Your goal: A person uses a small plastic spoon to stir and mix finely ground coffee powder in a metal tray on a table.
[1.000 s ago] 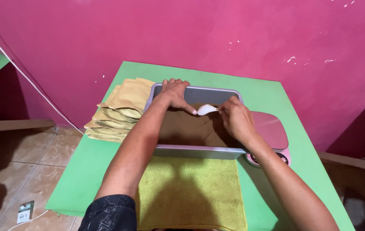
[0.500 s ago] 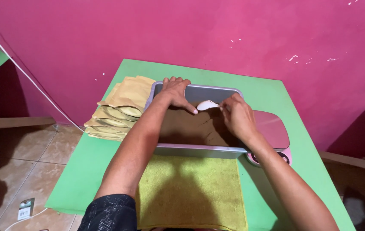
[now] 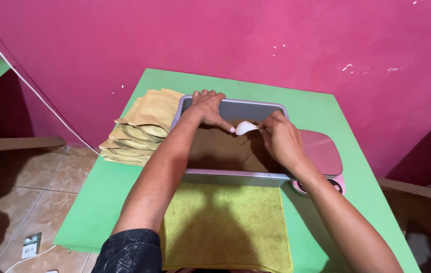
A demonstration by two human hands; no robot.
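Right now the right hand (image 3: 282,140) pinches a small white spoon (image 3: 244,128) by its handle, and the left hand's (image 3: 208,107) fingertip touches the bowl. Looks light, rigid and probably slick; the handle gives the surest hold.

We seem to be in a small home workshop or packing corner rather than a fitted kitchen or shop: a green table (image 3: 99,202) stands pushed against a rough pink wall (image 3: 276,40) with chipped paint, over a tiled floor (image 3: 28,182). On the table we see a grey tray (image 3: 235,177) of brown powder, a stack of tan paper pouches (image 3: 139,126), a small pink scale (image 3: 321,151) and a yellow cloth (image 3: 225,227). A thin cable (image 3: 28,86) runs down the wall.
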